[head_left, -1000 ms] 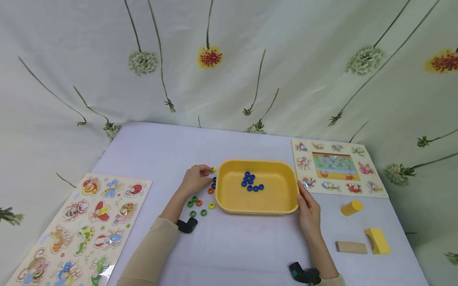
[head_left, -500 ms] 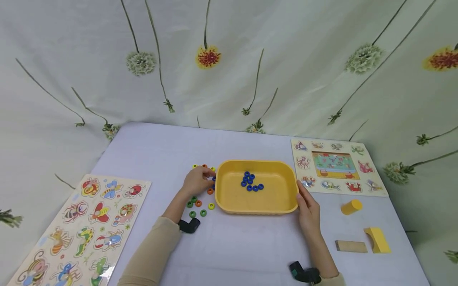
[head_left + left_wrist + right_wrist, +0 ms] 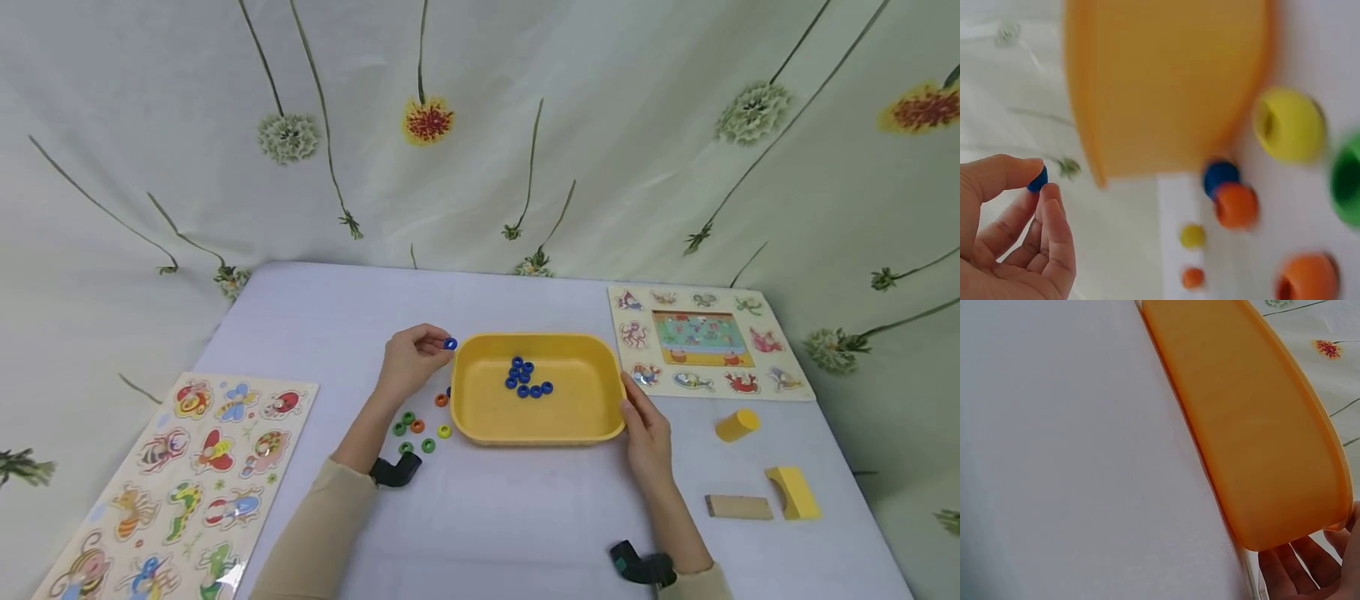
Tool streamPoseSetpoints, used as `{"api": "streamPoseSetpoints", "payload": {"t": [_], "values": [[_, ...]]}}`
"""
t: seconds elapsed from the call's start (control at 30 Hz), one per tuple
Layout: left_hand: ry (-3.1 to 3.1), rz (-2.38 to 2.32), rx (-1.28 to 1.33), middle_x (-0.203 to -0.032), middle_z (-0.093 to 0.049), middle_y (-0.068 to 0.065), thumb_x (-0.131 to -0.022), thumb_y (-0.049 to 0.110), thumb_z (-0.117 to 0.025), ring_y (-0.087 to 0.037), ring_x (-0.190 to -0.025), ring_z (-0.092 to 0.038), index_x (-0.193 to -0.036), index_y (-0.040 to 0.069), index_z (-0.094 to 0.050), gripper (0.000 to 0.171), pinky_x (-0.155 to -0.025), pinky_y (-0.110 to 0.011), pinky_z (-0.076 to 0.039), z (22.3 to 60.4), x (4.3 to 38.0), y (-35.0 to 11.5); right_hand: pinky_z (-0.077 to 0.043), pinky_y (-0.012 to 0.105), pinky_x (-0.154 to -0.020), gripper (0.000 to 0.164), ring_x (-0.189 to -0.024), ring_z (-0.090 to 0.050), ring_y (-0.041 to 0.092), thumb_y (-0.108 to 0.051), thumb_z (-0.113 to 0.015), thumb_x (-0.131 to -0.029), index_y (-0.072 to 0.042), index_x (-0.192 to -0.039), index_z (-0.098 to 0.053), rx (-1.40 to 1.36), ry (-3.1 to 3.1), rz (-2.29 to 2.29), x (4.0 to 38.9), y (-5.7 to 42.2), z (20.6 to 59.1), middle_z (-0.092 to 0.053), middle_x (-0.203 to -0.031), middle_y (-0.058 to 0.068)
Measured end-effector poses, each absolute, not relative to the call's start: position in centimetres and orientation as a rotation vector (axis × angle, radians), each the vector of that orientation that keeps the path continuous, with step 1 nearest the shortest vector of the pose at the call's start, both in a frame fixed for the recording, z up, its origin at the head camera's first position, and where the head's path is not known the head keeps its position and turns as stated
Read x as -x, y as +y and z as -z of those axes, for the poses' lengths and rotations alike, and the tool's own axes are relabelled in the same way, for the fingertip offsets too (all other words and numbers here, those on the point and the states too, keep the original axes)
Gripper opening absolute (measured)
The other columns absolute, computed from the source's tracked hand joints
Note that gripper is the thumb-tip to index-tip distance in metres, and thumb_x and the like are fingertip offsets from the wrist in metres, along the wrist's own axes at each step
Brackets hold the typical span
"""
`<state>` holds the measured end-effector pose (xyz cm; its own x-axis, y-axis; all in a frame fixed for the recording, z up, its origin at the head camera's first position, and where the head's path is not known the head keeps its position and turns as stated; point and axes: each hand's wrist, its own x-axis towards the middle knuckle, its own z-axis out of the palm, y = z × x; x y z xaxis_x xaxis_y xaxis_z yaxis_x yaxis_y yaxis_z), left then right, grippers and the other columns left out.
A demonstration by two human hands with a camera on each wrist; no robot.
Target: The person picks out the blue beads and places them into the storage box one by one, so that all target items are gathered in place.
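My left hand (image 3: 408,365) pinches a blue bead (image 3: 450,343) between thumb and fingertips, raised just beyond the left rim of a yellow tray (image 3: 540,433). In the left wrist view the same blue bead (image 3: 1037,180) shows between the fingertips, apart from the tray wall (image 3: 1160,94). Several blue beads (image 3: 524,378) lie together inside the tray. At its right end my right hand (image 3: 648,442) grips the tray, thumb by the rim and fingers against the outer wall, as the right wrist view also shows (image 3: 1310,569).
Left of the tray lie loose green beads (image 3: 408,417), orange beads (image 3: 417,426) and a yellow bead (image 3: 445,431). An insect puzzle board (image 3: 187,483) is at the left, a sea-animal board (image 3: 705,342) at back right. A yellow cylinder (image 3: 737,425), wooden block (image 3: 738,507) and yellow arch (image 3: 795,493) stand right.
My left hand has risen from the beads beside the tray, with a blue bead now visible in its fingers. My right hand stays at the tray's right end.
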<state>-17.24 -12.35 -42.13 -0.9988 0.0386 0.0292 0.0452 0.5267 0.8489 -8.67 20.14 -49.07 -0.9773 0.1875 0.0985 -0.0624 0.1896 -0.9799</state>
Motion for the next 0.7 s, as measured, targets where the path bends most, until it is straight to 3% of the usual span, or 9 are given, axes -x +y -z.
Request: {"api": "streamPoseSetpoints", "payload": {"t": [0.13,0.37,0.7], "values": [[-2.802,1.558,0.225,-0.082,-0.062,-0.001,-0.074,0.013,-0.070,-0.014,-0.072,-0.057,-0.090,0.012,-0.063,0.018,-0.064,-0.023,-0.050,41.1,17.0,-9.4,-0.036,0.010,-0.089,0.036,-0.124,-0.038,0.006,-0.025,-0.040,-0.094,-0.028,-0.131,-0.042,0.097,-2.253,-1.884,8.6,20.2,49.0,-0.040,-0.136,-0.009],[-2.961,1.447,0.365,-0.078,-0.060,0.000,-0.073,0.010,-0.069,-0.011,-0.069,-0.055,-0.090,0.007,-0.064,0.017,-0.062,-0.021,-0.047,42.7,17.5,-5.3,-0.037,0.011,-0.089,0.036,-0.124,-0.038,0.008,-0.027,-0.041,-0.094,-0.028,-0.130,-0.043,0.087,-2.239,-1.893,8.8,20.3,49.4,-0.040,-0.136,-0.010],[-3.105,1.077,0.473,-0.066,-0.053,0.002,-0.072,0.012,-0.070,-0.010,-0.061,-0.048,-0.083,0.013,-0.065,0.012,-0.055,-0.020,-0.039,44.9,17.9,-3.6,-0.034,0.009,-0.090,0.039,-0.126,-0.036,0.010,-0.016,-0.039,-0.095,-0.014,-0.133,-0.040,0.130,-2.264,-1.892,8.0,19.6,46.8,-0.039,-0.138,-0.004]]}}
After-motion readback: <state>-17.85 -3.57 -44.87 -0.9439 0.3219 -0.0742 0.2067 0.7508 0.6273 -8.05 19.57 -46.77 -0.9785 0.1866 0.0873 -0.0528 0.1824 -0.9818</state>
